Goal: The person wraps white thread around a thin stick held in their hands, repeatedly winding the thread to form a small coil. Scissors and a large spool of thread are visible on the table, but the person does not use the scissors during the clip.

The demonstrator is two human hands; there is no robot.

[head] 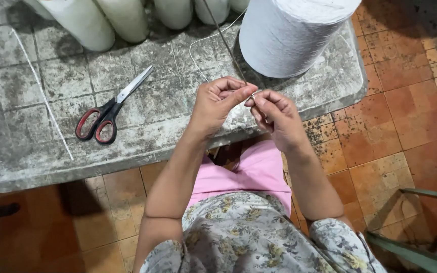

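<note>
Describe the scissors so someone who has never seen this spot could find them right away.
Start at the worn grey tiled table that fills the upper left. The scissors lie flat on it, left of the person's left hand and below the row of white cones. Red-and-black loop handles and shiny blades mark them as the only coloured tool there.

Soft, even light falls from above, brightest on the white yarn cone and the grey tabletop. A dark shadow pools under the table's edge (deepest at the lower left). No harsh glare. Focus is fairly sharp centrally; edges curve and soften slightly.
</note>
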